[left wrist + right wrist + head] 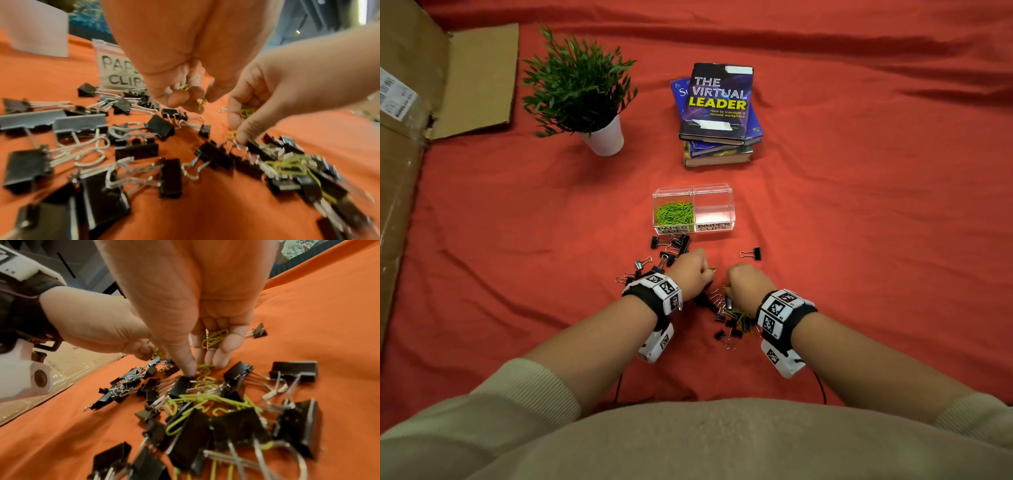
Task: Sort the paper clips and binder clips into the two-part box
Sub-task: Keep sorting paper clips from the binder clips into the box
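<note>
The clear two-part box (714, 190) stands on the red cloth, its left half labelled PAPER CLIPS and holding green paper clips (674, 213); its right half, labelled BINDER CLIPS, holds nothing. Black binder clips (671, 250) lie scattered just in front of it, and more are mixed with loose green paper clips (209, 399) in a pile under my hands. My left hand (185, 95) is curled around a few paper clips. My right hand (207, 353) holds paper clips (214, 337) in its curled fingers while one fingertip touches the pile. One binder clip (751, 253) lies apart at the right.
A potted plant (585, 96) and a stack of books (719, 113) stand behind the two-part box. A large cardboard box (407, 137) runs along the left edge. The red cloth (859, 240) is wrinkled.
</note>
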Motion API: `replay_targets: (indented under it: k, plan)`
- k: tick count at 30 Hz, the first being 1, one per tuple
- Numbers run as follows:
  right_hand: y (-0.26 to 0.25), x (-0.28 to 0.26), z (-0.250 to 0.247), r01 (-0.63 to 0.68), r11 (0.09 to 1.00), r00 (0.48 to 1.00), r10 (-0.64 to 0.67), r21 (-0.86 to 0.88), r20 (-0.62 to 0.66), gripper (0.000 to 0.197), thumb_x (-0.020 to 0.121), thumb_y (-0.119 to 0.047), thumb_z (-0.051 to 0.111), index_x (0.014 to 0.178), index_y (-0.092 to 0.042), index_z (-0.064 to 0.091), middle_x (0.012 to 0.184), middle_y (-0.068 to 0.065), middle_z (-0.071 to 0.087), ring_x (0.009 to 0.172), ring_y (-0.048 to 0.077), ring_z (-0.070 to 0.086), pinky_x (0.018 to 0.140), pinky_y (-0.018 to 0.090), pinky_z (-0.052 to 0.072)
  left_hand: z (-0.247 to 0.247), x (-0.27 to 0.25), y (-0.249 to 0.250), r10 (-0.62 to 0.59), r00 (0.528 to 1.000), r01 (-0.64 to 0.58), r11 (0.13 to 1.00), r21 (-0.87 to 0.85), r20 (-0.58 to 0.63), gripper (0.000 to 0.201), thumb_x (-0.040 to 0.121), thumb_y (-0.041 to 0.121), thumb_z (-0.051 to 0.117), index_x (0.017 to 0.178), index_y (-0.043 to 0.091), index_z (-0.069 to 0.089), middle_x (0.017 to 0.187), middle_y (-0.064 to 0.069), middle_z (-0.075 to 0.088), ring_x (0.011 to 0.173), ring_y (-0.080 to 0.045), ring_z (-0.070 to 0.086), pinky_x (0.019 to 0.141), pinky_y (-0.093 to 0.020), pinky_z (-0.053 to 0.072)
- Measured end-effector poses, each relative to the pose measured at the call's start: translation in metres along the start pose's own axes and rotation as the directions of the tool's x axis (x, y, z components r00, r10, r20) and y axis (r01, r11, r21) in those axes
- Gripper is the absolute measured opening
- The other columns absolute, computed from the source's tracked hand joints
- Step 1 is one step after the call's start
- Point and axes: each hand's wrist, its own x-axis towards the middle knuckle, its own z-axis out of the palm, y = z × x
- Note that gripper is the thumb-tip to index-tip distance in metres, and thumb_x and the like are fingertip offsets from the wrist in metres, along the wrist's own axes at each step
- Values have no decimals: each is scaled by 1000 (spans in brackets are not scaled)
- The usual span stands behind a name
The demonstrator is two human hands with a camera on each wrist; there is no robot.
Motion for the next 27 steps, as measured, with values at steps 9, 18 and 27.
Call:
replay_targets:
  k: [9, 18, 27]
  plan:
    - [6, 3, -6, -55, 917, 998, 37, 396, 53, 18, 87, -8, 54, 97, -6, 68, 89, 11, 69, 79, 27, 65, 65, 29, 47, -13, 2, -6, -103, 994, 107, 928, -357, 30, 20, 93, 16, 39, 84, 26, 54, 69, 4, 52, 55, -14, 45, 54, -25, 36]
    - [47, -6, -40, -301, -10, 953, 19, 954, 301, 19, 85, -1, 37, 79, -4, 55, 70, 7, 51, 58, 16, 51, 48, 21, 44, -4, -4, 10, -53, 989, 72, 987, -142, 135, 23, 93, 22, 42, 72, 16, 47, 67, -2, 48, 64, -21, 45, 58, -28, 35]
    - [61, -19, -17, -145, 899, 963, 32, 412, 268, 17, 79, -21, 69, 68, -18, 56, 69, 0, 59, 65, 14, 54, 62, 28, 43, 26, -3, 16, 155, 955, -238, 908, 346, 252, 27, 89, 34, 61, 102, 13, 52, 105, -9, 62, 96, -27, 59, 76, -34, 46]
